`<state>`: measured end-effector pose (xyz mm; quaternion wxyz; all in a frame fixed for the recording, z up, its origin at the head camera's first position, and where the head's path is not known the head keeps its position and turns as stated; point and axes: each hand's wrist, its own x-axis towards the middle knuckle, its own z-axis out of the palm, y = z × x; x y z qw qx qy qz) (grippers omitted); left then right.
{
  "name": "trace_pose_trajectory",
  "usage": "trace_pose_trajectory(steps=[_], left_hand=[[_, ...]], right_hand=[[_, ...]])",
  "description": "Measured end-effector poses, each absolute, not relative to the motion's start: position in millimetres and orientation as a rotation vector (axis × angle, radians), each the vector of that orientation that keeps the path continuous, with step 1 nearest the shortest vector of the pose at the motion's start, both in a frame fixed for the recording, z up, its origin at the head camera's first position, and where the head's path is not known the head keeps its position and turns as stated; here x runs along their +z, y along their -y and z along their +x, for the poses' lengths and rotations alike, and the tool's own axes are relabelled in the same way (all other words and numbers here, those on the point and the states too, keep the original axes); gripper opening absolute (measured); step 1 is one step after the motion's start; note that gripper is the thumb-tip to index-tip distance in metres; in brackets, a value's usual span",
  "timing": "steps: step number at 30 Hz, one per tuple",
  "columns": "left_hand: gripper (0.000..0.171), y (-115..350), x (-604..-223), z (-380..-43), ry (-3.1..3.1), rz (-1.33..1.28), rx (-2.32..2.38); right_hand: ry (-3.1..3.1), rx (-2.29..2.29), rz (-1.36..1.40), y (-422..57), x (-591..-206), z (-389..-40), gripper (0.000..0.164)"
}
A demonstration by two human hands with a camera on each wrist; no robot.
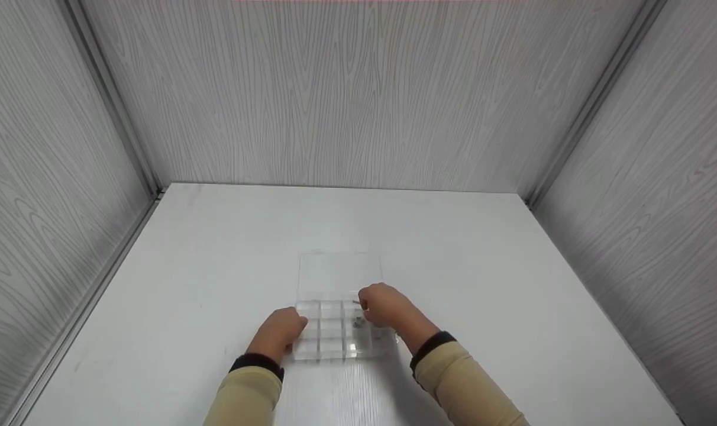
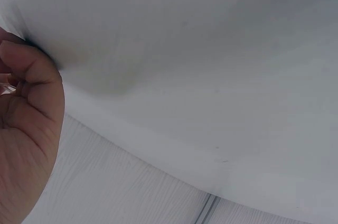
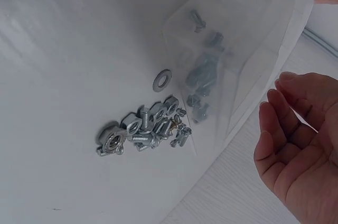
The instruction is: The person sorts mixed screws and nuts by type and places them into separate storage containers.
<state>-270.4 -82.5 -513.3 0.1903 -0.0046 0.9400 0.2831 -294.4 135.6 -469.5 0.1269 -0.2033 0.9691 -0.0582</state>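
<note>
Left hand (image 1: 283,326) pinches the left edge of the clear compartment box (image 1: 331,328) on the tabletop (image 1: 453,248), presumably steadying it, while the right hand (image 1: 387,305) bunches its fingertips over it, any hold unclear, with loose nuts (image 3: 132,123) and screws (image 3: 145,119) handily alongside.

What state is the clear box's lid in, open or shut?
Open: in the head view, the lid lies back beyond the clear box rather than over it.

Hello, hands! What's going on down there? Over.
Left hand grips clear box; right hand over it, hold unclear. Small parts inside. Right hand hides part of box.
</note>
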Motion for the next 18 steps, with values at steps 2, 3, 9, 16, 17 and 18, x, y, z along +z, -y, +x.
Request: trace_pose_trajectory(steps=[2,3,9,16,17,18], left_hand=[[0.028,82,-513,-270,-2.641,-0.017,0.801],[0.027,82,-513,-270,-2.641,-0.021,0.802],[0.027,82,-512,-270,-2.635,-0.033,0.817],[0.03,83,-513,-269,-2.634,-0.003,0.816],[0.03,83,-512,-269,-2.637,0.002,0.813],[0.029,83,-513,-269,-2.638,0.0,0.815]], right_hand=[[-2.817,-0.186,-0.571,-138,-470,-295,0.004],[-2.815,-0.196,-0.561,-139,-470,-295,0.003],[-2.829,-0.299,-0.523,-153,-470,-298,0.008],[-2.856,-0.327,-0.496,-178,-474,-300,0.011],[-2.858,-0.328,-0.483,-182,-474,-300,0.012],[-2.859,-0.338,-0.466,-185,-475,-301,0.013]])
